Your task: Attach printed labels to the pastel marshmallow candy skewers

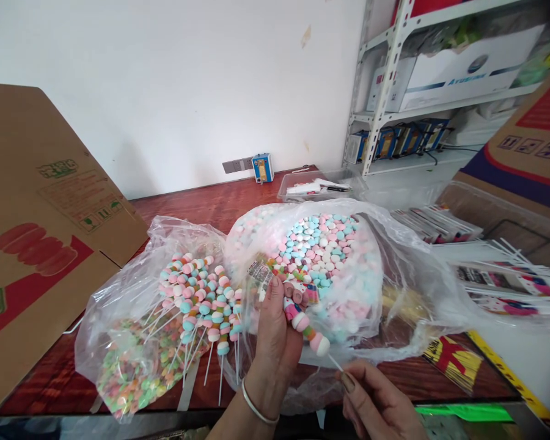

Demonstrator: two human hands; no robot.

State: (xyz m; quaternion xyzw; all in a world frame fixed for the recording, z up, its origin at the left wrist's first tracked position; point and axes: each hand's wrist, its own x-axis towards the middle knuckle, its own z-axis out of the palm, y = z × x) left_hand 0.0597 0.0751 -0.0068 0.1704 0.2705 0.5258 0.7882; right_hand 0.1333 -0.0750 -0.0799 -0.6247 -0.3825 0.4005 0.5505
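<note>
My left hand (275, 330) is closed round a small clear printed wrapper (275, 278) with a candy skewer (305, 324) pushed into it. My right hand (376, 400) pinches the thin white stick end of that skewer (335, 363) at the lower right. Just behind my hands a big clear bag (394, 256) lies open, full of pink, blue and white marshmallow pieces (321, 244). To the left, several finished marshmallow skewers (201, 299) lie on another clear bag (119, 305) that also holds small multicoloured candies (132, 373).
A brown cardboard box flap (41, 232) fills the left. On the right lie printed wrappers (504, 284) and white sticks, a clear plastic tub (495, 214) and a carton (531, 146). A clear tray (316, 183) sits at the back of the red wooden table (201, 205). Metal shelves (394, 79) stand behind.
</note>
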